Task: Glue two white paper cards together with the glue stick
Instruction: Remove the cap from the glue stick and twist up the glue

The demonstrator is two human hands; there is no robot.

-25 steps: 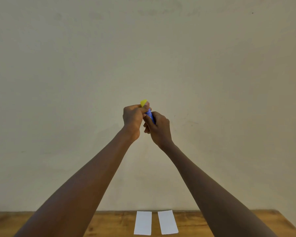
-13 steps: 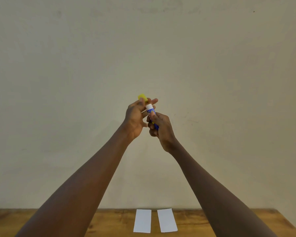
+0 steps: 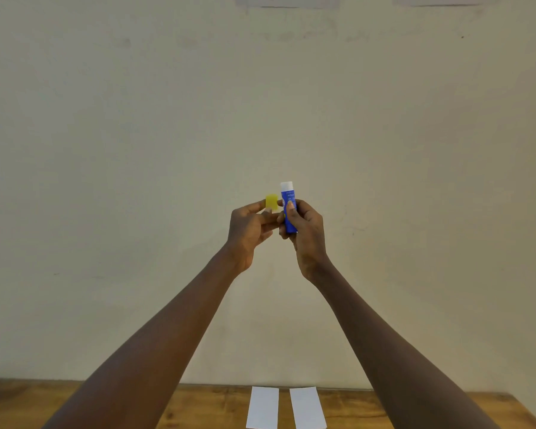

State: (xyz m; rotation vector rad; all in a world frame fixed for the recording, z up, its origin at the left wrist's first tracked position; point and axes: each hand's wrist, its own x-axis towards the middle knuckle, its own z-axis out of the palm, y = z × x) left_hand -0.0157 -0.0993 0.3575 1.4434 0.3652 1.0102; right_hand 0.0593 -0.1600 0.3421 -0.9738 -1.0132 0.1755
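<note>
Your right hand [image 3: 307, 233] is clamped around the blue glue stick [image 3: 289, 209], fingers wrapped on its lower body, and you hold it upright in front of the pale wall [image 3: 415, 150]. Half a second ago the stick leaned toward your left hand; now it stands nearly vertical, with its white top fully exposed and clear of the other hand. Your left hand [image 3: 249, 232] pinches the yellow cap [image 3: 271, 202] between thumb and fingertips, the remaining fingers loosely curled. The cap now sits just beside the stick, apart from it, and lower than the white tip, whereas a second ago it was still seated on the tube. Both hands have drawn slightly apart since then. Below, the two white paper cards [image 3: 263, 407] [image 3: 307, 407] lie side by side on the wooden table [image 3: 75, 404], with a narrow gap between them, unchanged from before.
</note>
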